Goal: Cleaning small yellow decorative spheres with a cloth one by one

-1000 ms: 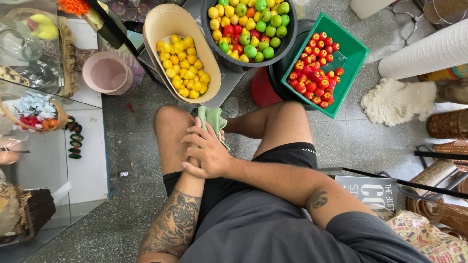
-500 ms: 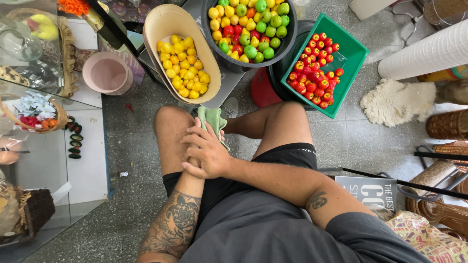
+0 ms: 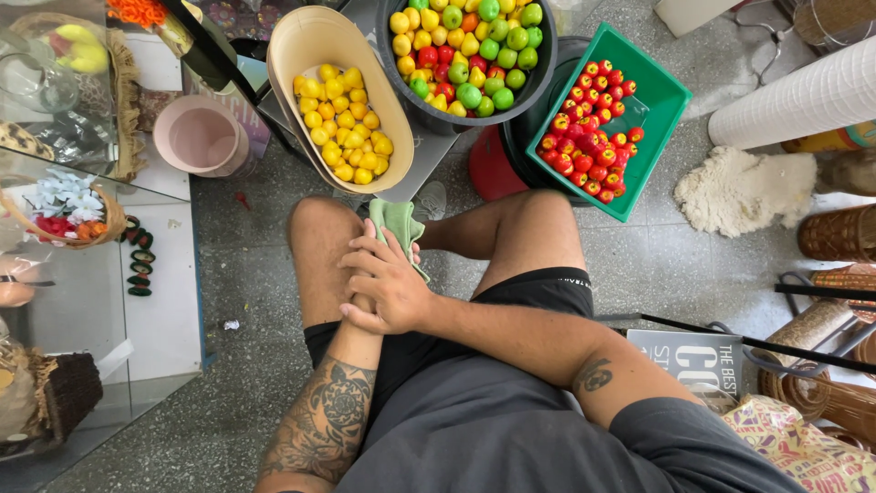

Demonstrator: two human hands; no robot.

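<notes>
Grey speckled floor tiles (image 3: pixel 237 274) fill the view, crowded at twelve o'clock with containers of small imitation fruit. Seated above them, the person has both bare knees raised and both hands stacked between the thighs at the centre of the picture.

The right hand (image 3: pixel 388 288) lies on top, its fingers (image 3: pixel 363 267) curled loosely over the left hand (image 3: pixel 359 306), which is almost wholly covered. A green cloth (image 3: pixel 398 222) sticks out from under the hands toward twelve o'clock, resting against the inner side of the left knee. The right fingers press on its near end, and the left fingers seem to be closed around it underneath, though the right hand hides that grip.

Just past the cloth, at eleven o'clock, a beige oval tub (image 3: pixel 315 41) holds yellow fruit (image 3: pixel 345 123). Beside it at twelve o'clock, a dark round bowl (image 3: pixel 538 78) is heaped with mixed yellow, green and red fruit (image 3: pixel 465 50). At one o'clock a green crate (image 3: pixel 671 96) holds small red fruit (image 3: pixel 589 128), tilted over a red stool (image 3: pixel 493 169). A pink pot (image 3: pixel 199 137) stands at ten o'clock, near a glass counter (image 3: pixel 82 301) at nine o'clock carrying a basket of flowers (image 3: pixel 64 210). A cream fluffy rug (image 3: pixel 739 187) lies at two o'clock.
</notes>
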